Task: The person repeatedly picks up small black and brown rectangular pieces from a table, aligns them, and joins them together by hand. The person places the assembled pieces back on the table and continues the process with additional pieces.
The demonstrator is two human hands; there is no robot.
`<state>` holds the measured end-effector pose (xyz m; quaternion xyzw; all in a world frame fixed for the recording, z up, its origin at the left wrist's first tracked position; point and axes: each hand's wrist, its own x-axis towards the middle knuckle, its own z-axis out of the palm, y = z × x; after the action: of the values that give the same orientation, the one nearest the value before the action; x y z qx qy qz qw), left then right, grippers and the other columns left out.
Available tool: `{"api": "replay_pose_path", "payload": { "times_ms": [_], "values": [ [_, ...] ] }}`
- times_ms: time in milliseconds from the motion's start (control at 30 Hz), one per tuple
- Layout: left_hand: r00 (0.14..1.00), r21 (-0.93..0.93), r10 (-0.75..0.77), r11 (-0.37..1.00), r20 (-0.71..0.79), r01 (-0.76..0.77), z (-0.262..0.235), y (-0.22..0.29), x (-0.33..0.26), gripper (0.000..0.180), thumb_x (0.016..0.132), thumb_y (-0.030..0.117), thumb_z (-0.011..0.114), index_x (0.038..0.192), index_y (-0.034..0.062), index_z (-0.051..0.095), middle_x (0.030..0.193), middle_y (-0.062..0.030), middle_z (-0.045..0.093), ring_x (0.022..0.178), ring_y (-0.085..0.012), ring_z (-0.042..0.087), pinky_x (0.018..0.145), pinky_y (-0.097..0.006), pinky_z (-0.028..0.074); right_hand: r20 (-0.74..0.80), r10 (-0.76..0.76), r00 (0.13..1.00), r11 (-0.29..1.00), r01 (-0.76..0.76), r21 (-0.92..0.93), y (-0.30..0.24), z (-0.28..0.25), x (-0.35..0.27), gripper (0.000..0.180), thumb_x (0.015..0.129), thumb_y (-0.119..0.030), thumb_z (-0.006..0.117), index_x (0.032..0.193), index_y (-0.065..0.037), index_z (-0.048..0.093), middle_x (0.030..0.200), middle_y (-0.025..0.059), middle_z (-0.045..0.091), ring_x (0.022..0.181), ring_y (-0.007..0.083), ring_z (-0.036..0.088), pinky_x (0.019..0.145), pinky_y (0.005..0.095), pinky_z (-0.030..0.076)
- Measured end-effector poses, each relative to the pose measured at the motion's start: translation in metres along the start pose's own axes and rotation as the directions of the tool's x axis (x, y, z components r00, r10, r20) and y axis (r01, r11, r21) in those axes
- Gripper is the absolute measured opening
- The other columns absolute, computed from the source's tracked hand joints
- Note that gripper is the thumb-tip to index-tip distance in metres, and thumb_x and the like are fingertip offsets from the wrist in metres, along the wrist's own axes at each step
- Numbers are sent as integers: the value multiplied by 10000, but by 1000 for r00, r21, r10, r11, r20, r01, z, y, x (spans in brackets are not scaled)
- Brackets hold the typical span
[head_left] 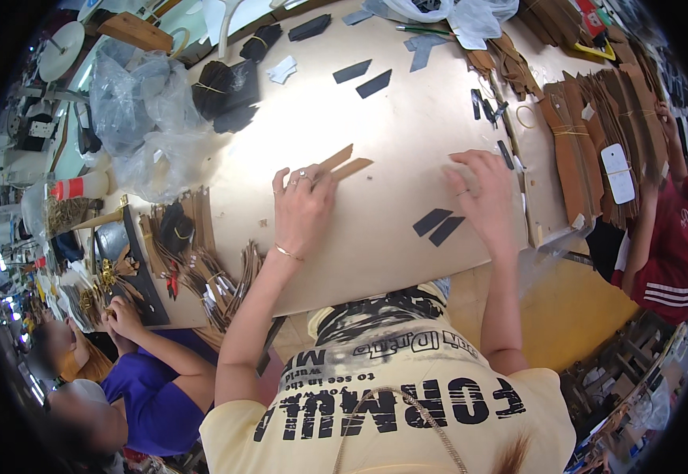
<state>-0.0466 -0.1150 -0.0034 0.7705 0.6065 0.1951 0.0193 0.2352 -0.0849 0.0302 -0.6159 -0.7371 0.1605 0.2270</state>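
Observation:
My left hand [303, 207], wearing rings and a bracelet, has its fingers bent over two tan leather-like strips [353, 168] with slanted ends. Their lower ends are hidden under my fingertips, against the pale table [391, 205]. My right hand [482, 189] hovers over the table to the right, fingers curved and apart, with nothing visible in it. Just left of its wrist lie two dark slanted strips [438, 227], side by side. Two more dark strips [363, 77] lie farther up the table.
Dark bundled pieces [221, 87] and a clear plastic bag [142, 114] sit at the far left. Brown banded stacks [577, 150] line the right side. Bundled brown strips [209, 272] lie near left. One person in purple [158, 391] and another in red [671, 245] work alongside.

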Motion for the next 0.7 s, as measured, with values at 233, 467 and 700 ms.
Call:
{"api": "replay_pose_path", "payload": {
  "times_ms": [233,467,700],
  "values": [
    [931,-565,-257,741,260,363,-32,42,9,133,963,71,579,1051,3,652,854,-99,693,744,-163,650,696,-285,501,146,371,917,743,-388,545,32,-26,-24,313,964,-263,639,1176,-33,659,1011,67,690,941,173,639,841,292,491],
    [704,-694,40,212,709,688,-9,92,-1,193,1004,109,549,1089,-42,635,870,-67,681,709,-84,610,679,-229,505,651,67,756,160,-652,741,28,-14,-42,446,1055,-331,454,1266,36,595,1053,98,676,955,151,626,837,282,511],
    [779,-743,-97,247,619,622,-21,71,-8,224,991,72,542,1160,-49,626,925,-62,669,783,-87,620,711,-230,501,427,136,894,630,-410,659,16,13,-10,357,1016,-283,536,1211,-3,643,1102,106,679,978,185,638,856,319,511]
  ]
}}
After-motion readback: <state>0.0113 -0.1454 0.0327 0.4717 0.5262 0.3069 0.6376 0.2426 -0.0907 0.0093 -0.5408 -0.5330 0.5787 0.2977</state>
